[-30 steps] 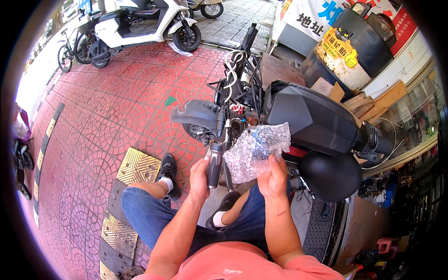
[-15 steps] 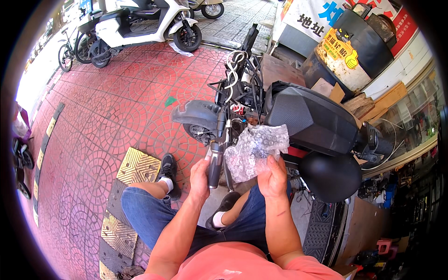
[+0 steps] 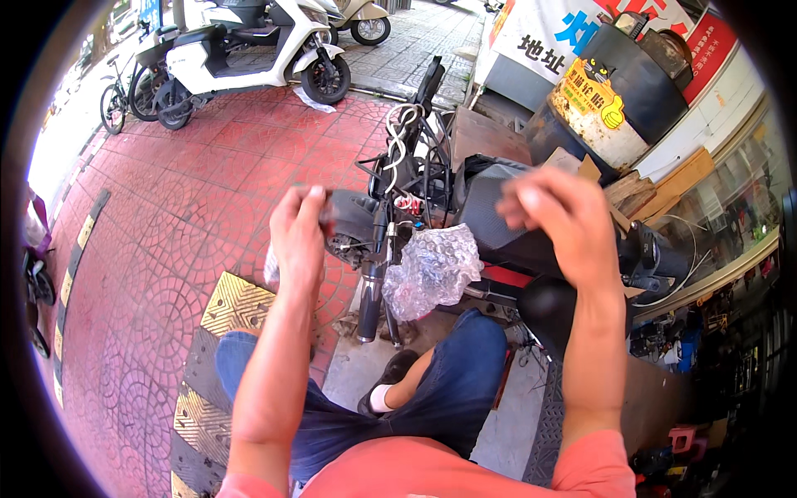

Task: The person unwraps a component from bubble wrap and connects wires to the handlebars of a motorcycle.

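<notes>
Both the left hand (image 3: pixel 299 236) and the right hand (image 3: pixel 569 224) hung in the air, well apart. On each, the fingers were bent and partly blurred, so I could not tell whether either grip was apart or together. Lower and between them was a crumpled piece of clear bubble wrap (image 3: pixel 436 270), just right of a dark handle (image 3: pixel 371 311); what it rested on, I could not tell. Beyond that stood a dark scooter (image 3: pixel 490 207), a white cable (image 3: pixel 394 149) looped over its front. Under the forearms were blue shorts (image 3: pixel 465 365) and a black shoe (image 3: pixel 390 373). Farther out were red paving (image 3: pixel 166 232), a white scooter (image 3: pixel 253 70) and a stained barrel (image 3: pixel 635 100).
</notes>
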Demonstrator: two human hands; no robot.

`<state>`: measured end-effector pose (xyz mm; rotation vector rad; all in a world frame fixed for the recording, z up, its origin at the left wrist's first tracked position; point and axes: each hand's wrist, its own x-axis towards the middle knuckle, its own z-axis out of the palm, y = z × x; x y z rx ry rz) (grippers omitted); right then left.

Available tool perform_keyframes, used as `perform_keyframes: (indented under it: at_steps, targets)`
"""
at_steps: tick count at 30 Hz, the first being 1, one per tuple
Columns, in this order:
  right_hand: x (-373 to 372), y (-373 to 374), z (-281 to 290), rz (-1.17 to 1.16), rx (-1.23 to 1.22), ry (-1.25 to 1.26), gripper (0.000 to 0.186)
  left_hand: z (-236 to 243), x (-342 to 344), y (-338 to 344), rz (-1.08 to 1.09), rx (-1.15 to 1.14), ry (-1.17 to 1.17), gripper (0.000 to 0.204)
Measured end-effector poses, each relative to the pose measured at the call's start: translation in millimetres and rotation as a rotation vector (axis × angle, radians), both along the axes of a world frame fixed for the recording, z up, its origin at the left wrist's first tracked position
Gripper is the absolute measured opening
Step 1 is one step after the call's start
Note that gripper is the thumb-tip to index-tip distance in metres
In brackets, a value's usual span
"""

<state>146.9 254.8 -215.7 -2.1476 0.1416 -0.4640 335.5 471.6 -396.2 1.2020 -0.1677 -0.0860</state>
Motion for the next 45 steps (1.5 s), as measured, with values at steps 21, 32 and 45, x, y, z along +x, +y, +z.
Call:
perform_keyframes:
  at_steps: [21, 32, 45]
  targets:
    - [204, -119, -64, -0.145, 0.248, 0.705, 0.016, -47, 178, -207, -1.307, -0.623, 0.558, 0.079]
    - [218, -131, -61, -0.134, 0.046, 0.896, 0.031, -37, 187, -229, -1.339, -0.581, 0.457, 0.072]
    - [221, -132, -67, 0.033, 0.057, 0.917, 0.038, -45, 193, -224, -1.201, -0.384, 0.295, 0.072]
